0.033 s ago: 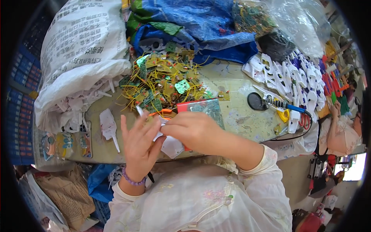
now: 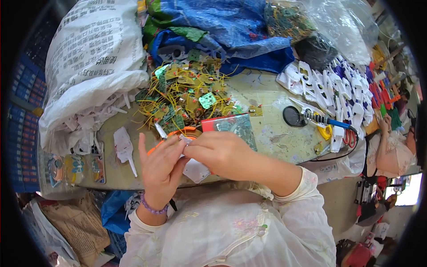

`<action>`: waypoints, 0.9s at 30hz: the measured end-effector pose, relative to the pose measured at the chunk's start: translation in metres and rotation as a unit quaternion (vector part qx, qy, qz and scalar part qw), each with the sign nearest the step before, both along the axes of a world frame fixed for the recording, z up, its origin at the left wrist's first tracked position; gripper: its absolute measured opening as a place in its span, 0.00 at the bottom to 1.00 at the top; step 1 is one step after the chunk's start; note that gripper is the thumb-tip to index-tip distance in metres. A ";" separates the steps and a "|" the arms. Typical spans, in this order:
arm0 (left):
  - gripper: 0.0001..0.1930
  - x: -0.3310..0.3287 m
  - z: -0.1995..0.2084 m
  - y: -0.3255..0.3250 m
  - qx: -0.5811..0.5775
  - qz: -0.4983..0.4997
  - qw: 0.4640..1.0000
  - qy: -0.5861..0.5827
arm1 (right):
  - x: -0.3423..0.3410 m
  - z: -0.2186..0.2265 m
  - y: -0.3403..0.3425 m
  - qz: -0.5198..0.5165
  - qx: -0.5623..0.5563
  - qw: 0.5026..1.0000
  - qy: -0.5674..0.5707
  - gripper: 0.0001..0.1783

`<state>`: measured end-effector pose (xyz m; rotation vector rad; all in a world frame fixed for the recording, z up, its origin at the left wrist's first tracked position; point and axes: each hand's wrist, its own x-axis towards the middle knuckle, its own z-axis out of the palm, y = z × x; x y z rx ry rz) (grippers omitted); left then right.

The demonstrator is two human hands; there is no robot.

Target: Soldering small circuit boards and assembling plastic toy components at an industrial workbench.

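My left hand (image 2: 162, 164), with a purple bead bracelet at the wrist, has its fingertips pressed around a small white plastic piece (image 2: 186, 140). My right hand (image 2: 222, 153) pinches the same piece from the other side. Most of it is hidden by the fingers. Below the hands shows a white plastic part (image 2: 196, 171). Partly covered by the left fingers is an orange ring-shaped item (image 2: 190, 130). A white tip (image 2: 160, 130) juts out past the left hand; whether it belongs to the held piece, I cannot tell.
A heap of circuit boards with yellow wires (image 2: 187, 91) lies ahead. A white sack of plastic parts (image 2: 95, 75) stands left, near a loose white part (image 2: 125, 149). At right are a soldering iron (image 2: 333, 122), white parts (image 2: 338, 91) and another person's arm (image 2: 386, 142).
The view has shifted slightly. My left fingers have shifted a little around the small white piece, and the white tip beyond them shows more fully. Both hands stay together.
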<state>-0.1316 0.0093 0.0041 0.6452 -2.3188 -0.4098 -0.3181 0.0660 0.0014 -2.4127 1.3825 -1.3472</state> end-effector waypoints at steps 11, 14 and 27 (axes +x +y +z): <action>0.10 -0.009 -0.006 -0.009 0.012 -0.020 1.000 0.010 | -0.058 0.008 0.016 -0.201 0.133 0.959 -0.149 0.06; 0.10 -0.001 -0.008 -0.011 -0.037 -0.043 0.998 0.006 | -0.113 -0.012 -0.020 -0.308 0.212 0.909 -0.182 0.10; 0.11 0.018 -0.008 -0.008 -0.094 -0.020 0.995 0.003 | -0.216 0.029 -0.176 -0.348 0.019 0.933 0.086 0.19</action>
